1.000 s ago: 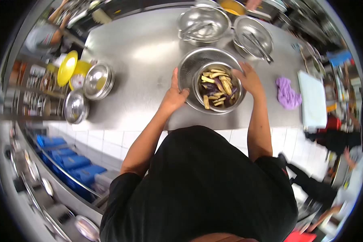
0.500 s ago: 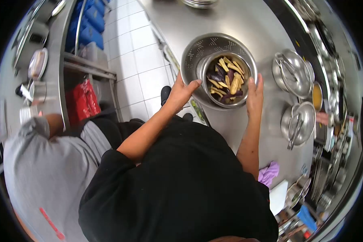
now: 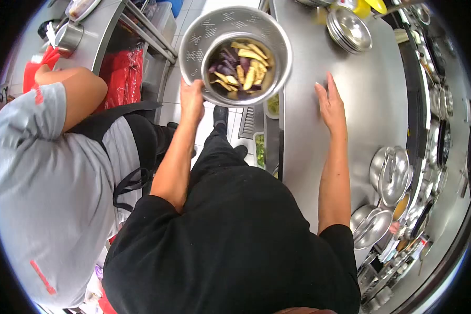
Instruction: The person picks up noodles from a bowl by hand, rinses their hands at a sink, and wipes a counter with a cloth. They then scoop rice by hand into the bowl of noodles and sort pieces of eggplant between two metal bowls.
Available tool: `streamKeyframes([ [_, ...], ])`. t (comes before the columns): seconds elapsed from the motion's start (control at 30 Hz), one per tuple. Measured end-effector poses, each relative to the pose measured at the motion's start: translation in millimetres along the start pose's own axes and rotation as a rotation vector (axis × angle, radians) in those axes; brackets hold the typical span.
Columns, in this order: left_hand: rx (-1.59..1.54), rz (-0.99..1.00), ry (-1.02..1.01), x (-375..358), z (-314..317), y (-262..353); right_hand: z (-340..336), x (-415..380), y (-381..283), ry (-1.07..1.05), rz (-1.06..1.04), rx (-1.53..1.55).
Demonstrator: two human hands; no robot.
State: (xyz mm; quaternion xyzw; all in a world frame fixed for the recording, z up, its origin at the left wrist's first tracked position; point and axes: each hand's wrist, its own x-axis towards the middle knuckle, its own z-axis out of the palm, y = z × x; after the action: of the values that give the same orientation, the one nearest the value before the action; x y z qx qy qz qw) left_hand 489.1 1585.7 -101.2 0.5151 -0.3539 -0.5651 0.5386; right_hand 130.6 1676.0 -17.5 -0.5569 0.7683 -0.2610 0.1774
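Observation:
My left hand [image 3: 192,102] grips the near-left rim of a perforated metal colander [image 3: 194,55], thumb over the edge. Inside the colander sits a smaller metal bowl [image 3: 206,58]. It contains cut eggplant pieces [image 3: 252,73], purple-skinned with yellowish flesh, in what looks like liquid. The colander is held up beyond the left edge of the steel counter [image 3: 303,104], above the floor. Apart from it, my right hand [image 3: 331,107] is over the counter, empty, its fingers stretched out.
Stacked metal bowls [image 3: 350,34] stand at the counter's far end. More metal bowls [image 3: 394,175] with utensils are on the right. A co-worker in a grey shirt [image 3: 63,172] stands close on my left, by a red plastic bag [image 3: 123,78]. Green vegetables [image 3: 260,149] fill a container below the counter edge.
The colander with the bowl of eggplant has moved left, off the counter, in my left hand. My right hand has let go of it. The view has shifted.

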Motion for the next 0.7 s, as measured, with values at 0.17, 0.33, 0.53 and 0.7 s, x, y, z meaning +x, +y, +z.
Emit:
streamKeyframes([
  [0.17, -0.021, -0.158, 0.137, 69, -41, -49, 20, 14, 40, 0.105, -0.227, -0.357],
  [0.33, 0.317, -0.399, 0.147, 116, -96, -180, 19, 21, 29, 0.050, -0.176, -0.376],
  [0.53, 0.518, -0.545, -0.017, 116, -100, -334, 23, 22, 20, 0.016, -0.145, -0.429],
  [0.7, 0.876, -0.538, -0.168, 97, -40, -399, 24, 14, 14, -0.005, -0.066, -0.417],
])
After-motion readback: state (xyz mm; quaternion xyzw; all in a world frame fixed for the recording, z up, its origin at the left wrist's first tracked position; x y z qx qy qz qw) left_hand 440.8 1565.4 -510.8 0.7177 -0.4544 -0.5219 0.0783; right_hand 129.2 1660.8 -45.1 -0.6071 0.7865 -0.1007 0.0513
